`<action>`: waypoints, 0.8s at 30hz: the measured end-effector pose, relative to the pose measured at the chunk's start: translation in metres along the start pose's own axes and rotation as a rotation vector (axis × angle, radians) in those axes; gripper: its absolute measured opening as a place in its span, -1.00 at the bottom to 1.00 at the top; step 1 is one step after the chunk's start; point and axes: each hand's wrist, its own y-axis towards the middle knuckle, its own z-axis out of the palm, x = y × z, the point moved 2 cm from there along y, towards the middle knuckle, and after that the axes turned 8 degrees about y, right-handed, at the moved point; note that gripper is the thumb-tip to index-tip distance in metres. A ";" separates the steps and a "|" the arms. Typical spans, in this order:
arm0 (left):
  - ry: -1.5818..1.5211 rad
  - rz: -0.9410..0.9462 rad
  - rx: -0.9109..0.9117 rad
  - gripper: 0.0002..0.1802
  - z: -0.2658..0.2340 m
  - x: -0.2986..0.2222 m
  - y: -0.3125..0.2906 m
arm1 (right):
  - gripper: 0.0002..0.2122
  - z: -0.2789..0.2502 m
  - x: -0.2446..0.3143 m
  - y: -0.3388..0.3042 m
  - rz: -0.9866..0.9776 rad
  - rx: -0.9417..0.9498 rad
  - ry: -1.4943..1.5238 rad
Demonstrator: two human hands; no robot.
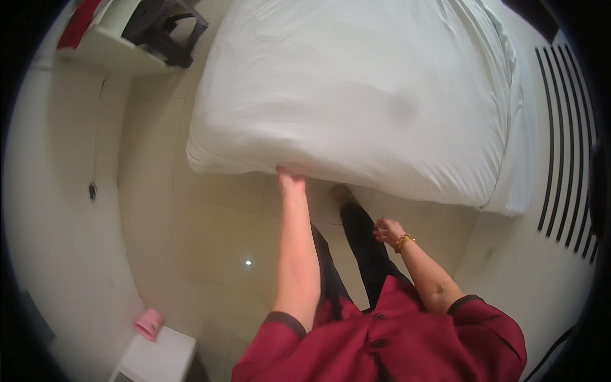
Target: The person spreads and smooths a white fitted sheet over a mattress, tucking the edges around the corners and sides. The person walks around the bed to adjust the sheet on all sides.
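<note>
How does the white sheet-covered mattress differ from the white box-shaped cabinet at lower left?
The white sheet-covered mattress looks far larger than the white box-shaped cabinet. The mattress has soft, rounded edges and creases; the cabinet has a flat top and straight edges. The left hand is at the mattress's near edge, while the cabinet stands away from that hand. Both are white.

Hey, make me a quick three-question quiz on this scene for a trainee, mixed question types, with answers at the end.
1. Which hand reaches the near edge of the white-covered bed?
2. True or false: the right hand, with a gold bracelet at its wrist, is apart from the bed.
3. What colour is the rounded item by the white stand? A green, B pink, C black.

Key: 1. The left hand. 2. True. 3. B.
</note>
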 end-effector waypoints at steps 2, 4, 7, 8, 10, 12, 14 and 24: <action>-0.056 0.055 -0.002 -0.51 -0.024 -0.009 -0.041 | -0.42 0.009 0.002 -0.003 -0.074 -0.024 0.473; -0.081 0.020 0.013 -0.52 -0.050 -0.013 -0.089 | -0.33 0.013 0.016 -0.001 -0.123 -0.136 0.938; 0.081 0.045 0.059 -0.38 -0.068 -0.022 -0.116 | -0.31 0.012 0.056 0.007 -0.194 0.035 1.612; 0.123 0.023 0.107 -0.33 -0.064 -0.023 -0.112 | -0.33 0.007 0.067 0.007 -0.370 0.086 1.547; 0.201 -0.041 0.143 -0.21 -0.047 -0.025 -0.086 | -0.38 -0.006 0.073 0.002 -0.610 0.188 1.409; 0.152 -0.111 0.035 -0.13 -0.032 -0.020 -0.061 | -0.42 -0.022 0.054 -0.006 -0.512 0.081 1.406; 0.182 -0.041 0.057 -0.16 -0.015 -0.039 -0.030 | -0.45 -0.024 0.016 -0.015 -0.360 0.020 1.459; 0.236 0.242 -0.163 -0.42 -0.109 -0.130 -0.019 | -0.43 -0.029 -0.019 0.013 -0.268 0.155 1.371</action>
